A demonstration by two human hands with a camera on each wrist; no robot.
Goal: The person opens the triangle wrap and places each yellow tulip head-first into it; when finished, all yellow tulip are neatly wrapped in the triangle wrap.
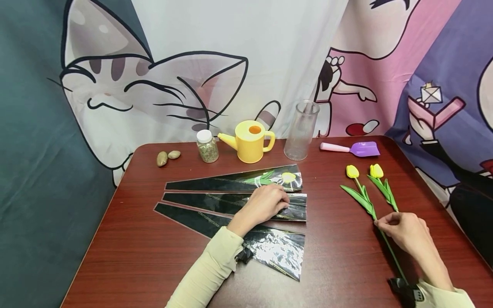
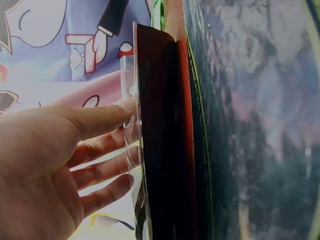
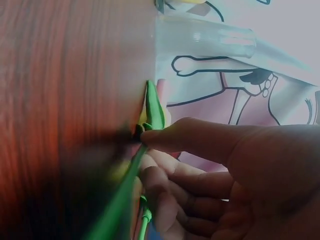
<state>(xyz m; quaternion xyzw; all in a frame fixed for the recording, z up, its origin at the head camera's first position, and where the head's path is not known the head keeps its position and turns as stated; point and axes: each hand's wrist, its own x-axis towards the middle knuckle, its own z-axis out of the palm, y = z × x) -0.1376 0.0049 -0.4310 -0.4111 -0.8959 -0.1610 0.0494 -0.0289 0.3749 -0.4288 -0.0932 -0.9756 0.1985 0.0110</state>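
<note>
Jar [image 1: 207,146] at table's [image 1: 127,239] far edge holds greenish bits, possibly pebbles. Left hand [image 1: 262,206], fingers straight, presses middle sleeve [image 1: 215,203]. Right hand [image 1: 404,231] pinches tulip stem [image 1: 362,192].

jar [image 1: 207,146] contents too small to tell, tulip stem [image 3: 117,200] blurred

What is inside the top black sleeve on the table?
The top sleeve holds a yellow tulip with green leaves, seen through the clear end near its wide mouth. The stem further in is hidden by the black part. The left hand rests on the middle sleeve below it.
</note>
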